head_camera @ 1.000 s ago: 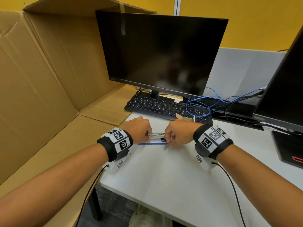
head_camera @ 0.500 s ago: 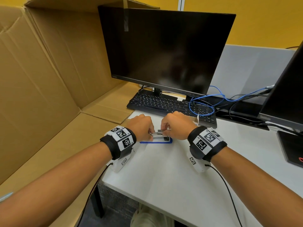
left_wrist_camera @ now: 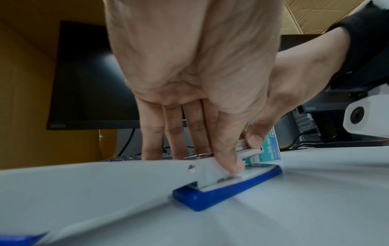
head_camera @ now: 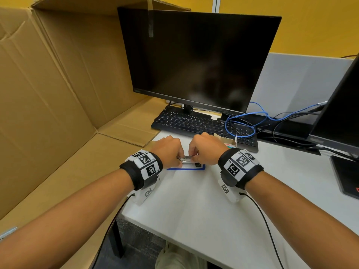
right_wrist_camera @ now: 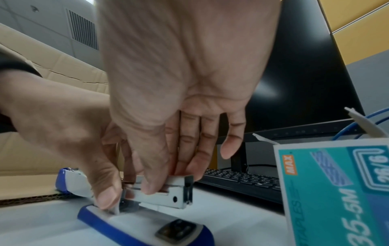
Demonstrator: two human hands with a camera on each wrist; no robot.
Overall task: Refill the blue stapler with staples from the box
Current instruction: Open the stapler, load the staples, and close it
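The blue stapler [head_camera: 186, 168] lies on the white desk, its cover [left_wrist_camera: 105, 179] swung back open. My left hand [head_camera: 179, 158] pinches the stapler's hinge end, thumb [left_wrist_camera: 231, 161] pressed low on its side. From the right, my right hand [head_camera: 194, 155] pinches the metal magazine [right_wrist_camera: 160, 194] between thumb [right_wrist_camera: 151, 181] and fingers. The blue base [right_wrist_camera: 143, 228] stays flat on the desk. Just behind the right hand stands the teal staple box [right_wrist_camera: 336, 191], also the staple box [head_camera: 228, 142]. Any staples under the fingers are hidden.
A black keyboard [head_camera: 194, 123] and a monitor [head_camera: 198, 59] stand behind the hands, with a blue cable [head_camera: 240, 129] coiled on the keyboard's right. An opened cardboard box [head_camera: 48, 94] walls off the left. A second monitor [head_camera: 342, 113] is at the right.
My right hand has slid left along the magazine, closer to the left hand, so less metal shows between them. The stapler's base has not moved.
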